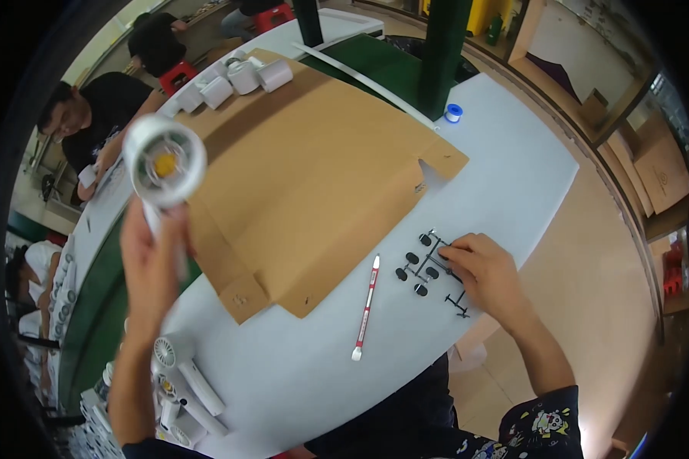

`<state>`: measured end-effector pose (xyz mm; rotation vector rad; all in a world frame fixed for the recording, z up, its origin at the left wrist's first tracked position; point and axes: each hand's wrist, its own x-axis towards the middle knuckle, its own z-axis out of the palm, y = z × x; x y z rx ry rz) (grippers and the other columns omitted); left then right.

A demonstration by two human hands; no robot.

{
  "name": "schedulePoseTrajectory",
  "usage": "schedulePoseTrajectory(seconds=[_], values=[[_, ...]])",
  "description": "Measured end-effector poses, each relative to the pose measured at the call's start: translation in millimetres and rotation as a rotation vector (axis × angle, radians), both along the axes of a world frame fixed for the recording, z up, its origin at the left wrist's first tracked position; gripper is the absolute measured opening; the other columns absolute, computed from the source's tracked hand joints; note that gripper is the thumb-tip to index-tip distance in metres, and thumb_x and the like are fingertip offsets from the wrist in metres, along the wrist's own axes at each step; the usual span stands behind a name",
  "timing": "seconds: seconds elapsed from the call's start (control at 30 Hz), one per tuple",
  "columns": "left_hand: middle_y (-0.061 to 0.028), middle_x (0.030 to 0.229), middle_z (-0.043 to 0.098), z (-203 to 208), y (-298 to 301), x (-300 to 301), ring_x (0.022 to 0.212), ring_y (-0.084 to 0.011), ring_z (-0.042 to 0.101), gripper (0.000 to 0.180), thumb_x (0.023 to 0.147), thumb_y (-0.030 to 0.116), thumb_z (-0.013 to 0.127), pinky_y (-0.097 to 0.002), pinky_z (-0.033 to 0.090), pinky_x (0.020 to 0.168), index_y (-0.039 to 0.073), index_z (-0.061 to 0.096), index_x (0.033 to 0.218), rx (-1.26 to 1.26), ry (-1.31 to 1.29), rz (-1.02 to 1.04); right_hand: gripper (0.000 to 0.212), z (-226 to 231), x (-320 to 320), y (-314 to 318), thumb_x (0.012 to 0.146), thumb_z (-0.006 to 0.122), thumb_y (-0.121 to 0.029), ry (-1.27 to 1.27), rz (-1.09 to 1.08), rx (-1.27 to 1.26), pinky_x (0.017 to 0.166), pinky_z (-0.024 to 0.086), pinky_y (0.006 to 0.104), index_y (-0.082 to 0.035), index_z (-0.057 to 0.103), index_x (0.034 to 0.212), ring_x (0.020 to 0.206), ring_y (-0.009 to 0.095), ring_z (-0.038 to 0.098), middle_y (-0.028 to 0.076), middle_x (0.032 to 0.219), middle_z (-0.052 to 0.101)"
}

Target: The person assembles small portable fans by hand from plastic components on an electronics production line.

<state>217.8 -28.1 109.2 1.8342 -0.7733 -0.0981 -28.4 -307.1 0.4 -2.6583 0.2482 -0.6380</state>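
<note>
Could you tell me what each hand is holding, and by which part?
Left hand grips the white fan by its handle; right hand only touches the black parts.

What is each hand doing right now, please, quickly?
Left hand: closed around the handle of a white handheld fan, raised.
Right hand: holding nothing visible, fingers curled on the black plastic parts frame on the table.

A white desk (513, 176) carries a flattened brown cardboard sheet (314, 168), a red-and-white pen-like tool (367, 304), a black plastic parts frame (429, 264), a small blue-and-white roll (453, 112), and what look like white handheld fans (184, 382) at its near-left edge.
</note>
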Motion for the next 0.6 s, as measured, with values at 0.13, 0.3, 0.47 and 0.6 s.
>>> schedulePoseTrajectory(seconds=[0.13, 0.3, 0.47, 0.6], values=[[-0.0011, 0.090, 0.060, -11, 0, -104, 0.070, -0.0050, 0.056, 0.043, 0.083, 0.009, 0.068, -0.0198, 0.047, 0.055, 0.004, 0.050, 0.121, 0.035, 0.590, -0.203, 0.015, 1, 2, -10, 0.073, 0.066, -0.002, 0.068, 0.087, -0.053, 0.061, 0.048, 0.0310, -0.005, 0.065, 0.087, 0.073, 0.020, 0.057, 0.003, 0.082, 0.058], [-0.0035, 0.108, 0.056, -62, -63, -163, 0.088, -0.0086, 0.057, 0.039, 0.090, 0.020, 0.059, -0.0242, 0.049, 0.056, 0.006, 0.047, 0.124, -0.241, 0.940, -0.500, 0.007, -9, 11, 3, 0.078, 0.062, -0.004, -0.079, 0.018, -0.093, 0.061, 0.047, 0.0357, -0.002, 0.060, 0.085, 0.073, 0.026, 0.056, 0.008, 0.079, 0.055], [-0.0075, 0.111, 0.056, -106, -130, -167, 0.088, -0.0171, 0.062, 0.039, 0.093, 0.030, 0.051, -0.0257, 0.049, 0.053, 0.006, 0.043, 0.123, -0.279, 1.019, -0.425, 0.003, -14, 7, 12, 0.081, 0.056, 0.000, -0.088, -0.081, 0.063, 0.064, 0.045, 0.0385, 0.000, 0.057, 0.085, 0.074, 0.031, 0.055, 0.012, 0.080, 0.055], [-0.0099, 0.108, 0.056, -111, -133, -166, 0.076, -0.0176, 0.064, 0.041, 0.092, 0.032, 0.051, -0.0259, 0.049, 0.051, 0.005, 0.043, 0.122, -0.209, 1.011, -0.375, 0.003, -14, 5, 12, 0.084, 0.055, -0.001, -0.089, -0.133, 0.229, 0.065, 0.045, 0.0340, 0.000, 0.058, 0.086, 0.073, 0.028, 0.055, 0.012, 0.081, 0.057]])
